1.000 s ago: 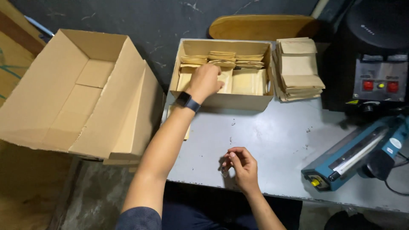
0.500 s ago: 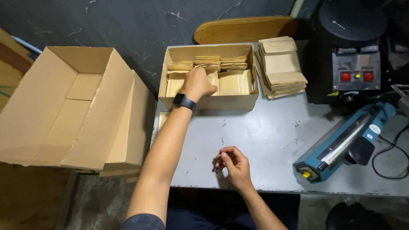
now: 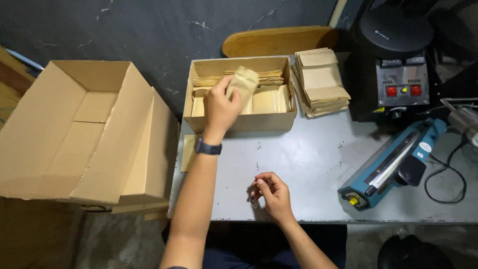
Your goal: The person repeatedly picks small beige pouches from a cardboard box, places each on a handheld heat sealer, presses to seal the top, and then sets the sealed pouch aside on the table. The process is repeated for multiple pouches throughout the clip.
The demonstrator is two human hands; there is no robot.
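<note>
Left hand (image 3: 220,107) clamped on a paper bag (image 3: 243,85) above the far small box (image 3: 239,122); right hand (image 3: 271,194) near, fingertips pinched together on the table (image 3: 318,164).

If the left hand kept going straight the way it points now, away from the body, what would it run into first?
Probably the paper bags standing in the small cardboard box. The left hand is lifting a brown paper bag just above them; past the box comes the dark wall. Height over the box is unclear.

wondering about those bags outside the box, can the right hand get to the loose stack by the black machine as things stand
Probably yes: the right hand rests on bare table, and nothing stands between it and the stack of paper bags. It does pinch something small, though.
</note>
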